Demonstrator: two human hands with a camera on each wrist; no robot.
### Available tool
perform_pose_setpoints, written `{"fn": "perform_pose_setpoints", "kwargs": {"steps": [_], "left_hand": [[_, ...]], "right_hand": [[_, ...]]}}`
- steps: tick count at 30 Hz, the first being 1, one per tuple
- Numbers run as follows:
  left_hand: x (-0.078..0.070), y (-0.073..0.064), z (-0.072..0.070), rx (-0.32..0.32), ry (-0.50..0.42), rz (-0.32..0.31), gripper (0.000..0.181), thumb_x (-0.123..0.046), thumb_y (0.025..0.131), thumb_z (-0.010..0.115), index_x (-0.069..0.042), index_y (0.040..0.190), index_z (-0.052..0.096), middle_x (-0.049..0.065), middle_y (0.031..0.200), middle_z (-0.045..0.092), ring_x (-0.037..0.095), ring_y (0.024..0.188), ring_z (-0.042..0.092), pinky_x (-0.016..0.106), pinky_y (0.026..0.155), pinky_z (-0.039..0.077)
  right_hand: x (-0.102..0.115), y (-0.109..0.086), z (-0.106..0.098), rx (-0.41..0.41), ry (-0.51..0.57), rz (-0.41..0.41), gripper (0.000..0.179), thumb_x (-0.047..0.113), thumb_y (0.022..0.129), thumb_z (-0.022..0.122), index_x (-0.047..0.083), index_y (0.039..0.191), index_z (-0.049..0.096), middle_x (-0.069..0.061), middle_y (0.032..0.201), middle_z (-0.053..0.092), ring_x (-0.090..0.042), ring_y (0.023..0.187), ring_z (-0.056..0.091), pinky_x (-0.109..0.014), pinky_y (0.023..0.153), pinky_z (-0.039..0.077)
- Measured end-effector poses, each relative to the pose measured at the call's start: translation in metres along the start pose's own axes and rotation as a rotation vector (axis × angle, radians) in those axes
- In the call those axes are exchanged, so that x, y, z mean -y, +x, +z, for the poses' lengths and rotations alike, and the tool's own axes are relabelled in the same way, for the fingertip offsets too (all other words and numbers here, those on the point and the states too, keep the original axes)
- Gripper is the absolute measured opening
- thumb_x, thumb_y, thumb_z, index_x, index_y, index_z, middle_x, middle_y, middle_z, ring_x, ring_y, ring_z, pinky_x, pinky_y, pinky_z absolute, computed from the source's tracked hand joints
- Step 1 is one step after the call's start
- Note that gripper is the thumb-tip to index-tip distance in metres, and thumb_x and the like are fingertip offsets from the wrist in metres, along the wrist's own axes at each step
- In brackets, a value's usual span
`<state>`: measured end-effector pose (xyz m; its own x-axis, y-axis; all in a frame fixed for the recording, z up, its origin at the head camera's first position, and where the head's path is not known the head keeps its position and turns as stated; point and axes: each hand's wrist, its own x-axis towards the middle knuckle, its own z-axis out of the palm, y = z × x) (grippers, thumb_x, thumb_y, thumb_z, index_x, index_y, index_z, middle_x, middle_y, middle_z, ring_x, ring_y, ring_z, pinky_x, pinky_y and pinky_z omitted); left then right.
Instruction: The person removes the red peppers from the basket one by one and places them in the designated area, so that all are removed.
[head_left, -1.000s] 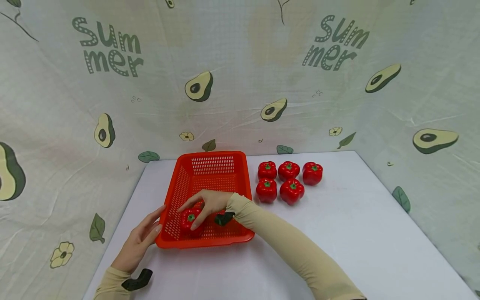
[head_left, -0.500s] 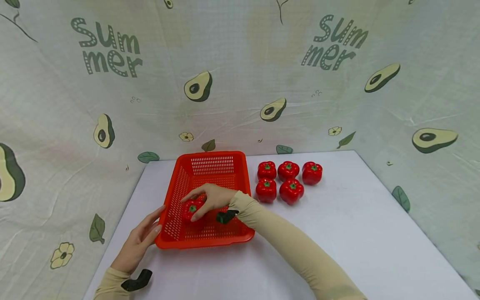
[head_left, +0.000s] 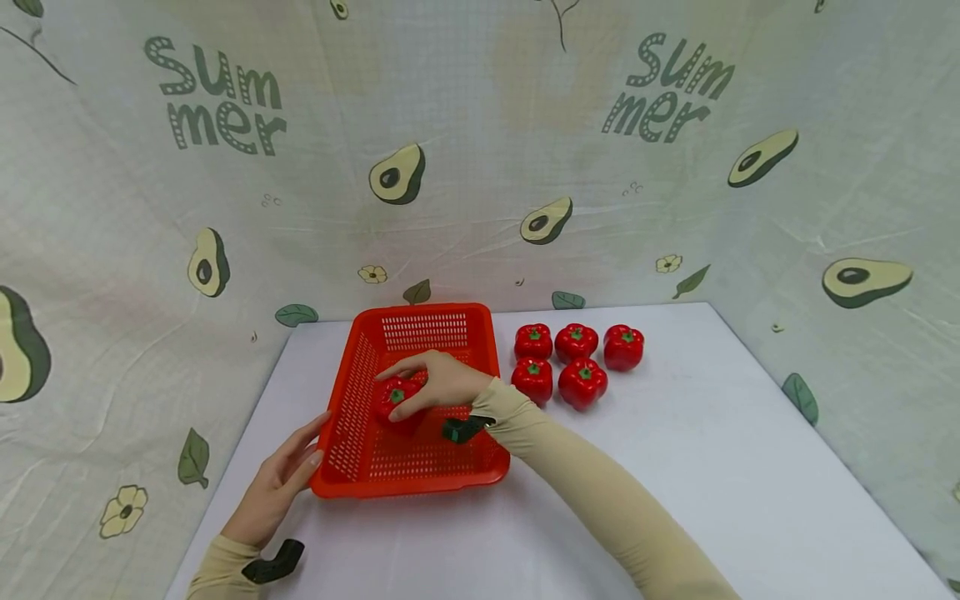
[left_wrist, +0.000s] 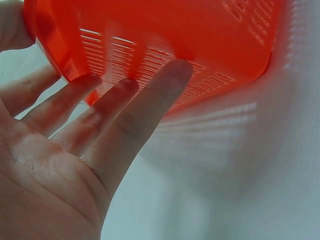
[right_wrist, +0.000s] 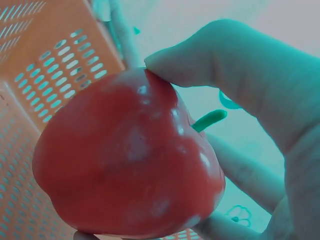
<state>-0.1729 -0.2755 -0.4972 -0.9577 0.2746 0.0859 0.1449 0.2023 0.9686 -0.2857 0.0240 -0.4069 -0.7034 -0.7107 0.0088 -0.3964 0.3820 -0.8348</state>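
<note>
My right hand (head_left: 444, 383) holds a red bell pepper (head_left: 396, 395) with a green stem, inside the red plastic basket (head_left: 491, 350). The right wrist view shows thumb and fingers around that glossy pepper (right_wrist: 130, 155), its stem towards the palm. It appears lifted off the basket floor. At the basket's near left corner, my left hand (head_left: 272, 487) touches the outside with thumb and fingers. Nearly straight fingers (left_wrist: 130, 125) rest against the slotted outer wall in the left wrist view. Several more red bell peppers (head_left: 582, 383) stand on the table just right of the basket.
The white table (head_left: 675, 433) carries the basket near its left side. A cloth printed with avocados (head_left: 397, 173) hangs behind and along both sides. Black wrist mounts (head_left: 274, 561) sit on both sleeves.
My right hand has moved the bell pepper away from the basket's near left part, further back and slightly right. The left hand stays at the corner, and the basket has not moved.
</note>
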Motion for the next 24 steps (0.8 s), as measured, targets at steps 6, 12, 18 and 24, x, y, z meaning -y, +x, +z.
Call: {"fn": "perform_pose_setpoints", "kwargs": {"steps": [6, 12, 18, 24], "left_hand": [[0.001, 0.000, 0.000, 0.002, -0.004, 0.010, 0.056, -0.017, 0.106, 0.050, -0.021, 0.157, 0.029, 0.007, 0.162, 0.025, 0.001, 0.132, 0.044, 0.025, 0.093, 0.050], [0.001, 0.001, 0.001, -0.001, -0.012, 0.008, 0.056, -0.015, 0.105, 0.051, -0.020, 0.157, 0.029, 0.007, 0.161, 0.026, 0.000, 0.131, 0.045, 0.025, 0.093, 0.050], [0.000, 0.001, 0.002, -0.009, -0.009, -0.007, 0.057, -0.017, 0.105, 0.053, -0.020, 0.157, 0.031, 0.007, 0.161, 0.027, -0.001, 0.131, 0.045, 0.024, 0.094, 0.049], [0.000, 0.000, 0.001, -0.003, -0.002, 0.013, 0.056, -0.015, 0.105, 0.052, -0.019, 0.157, 0.031, 0.008, 0.161, 0.027, 0.000, 0.132, 0.044, 0.024, 0.094, 0.049]], "right_hand": [[0.002, -0.014, -0.013, -0.064, 0.006, 0.006, 0.056, 0.041, 0.078, 0.085, 0.032, 0.130, 0.066, 0.011, 0.126, 0.062, -0.009, 0.117, 0.050, -0.033, 0.088, 0.052], [0.006, -0.033, -0.031, -0.123, 0.045, 0.005, 0.055, 0.036, 0.079, 0.085, 0.030, 0.130, 0.066, 0.008, 0.125, 0.062, -0.014, 0.118, 0.051, -0.035, 0.088, 0.053], [0.008, -0.056, -0.051, -0.176, 0.115, 0.041, 0.055, 0.032, 0.079, 0.086, 0.031, 0.130, 0.065, 0.004, 0.127, 0.060, -0.020, 0.119, 0.050, -0.037, 0.083, 0.056], [0.008, -0.076, -0.070, -0.255, 0.073, 0.078, 0.056, 0.037, 0.079, 0.085, 0.033, 0.131, 0.065, 0.002, 0.124, 0.058, -0.021, 0.116, 0.050, -0.039, 0.079, 0.056]]}}
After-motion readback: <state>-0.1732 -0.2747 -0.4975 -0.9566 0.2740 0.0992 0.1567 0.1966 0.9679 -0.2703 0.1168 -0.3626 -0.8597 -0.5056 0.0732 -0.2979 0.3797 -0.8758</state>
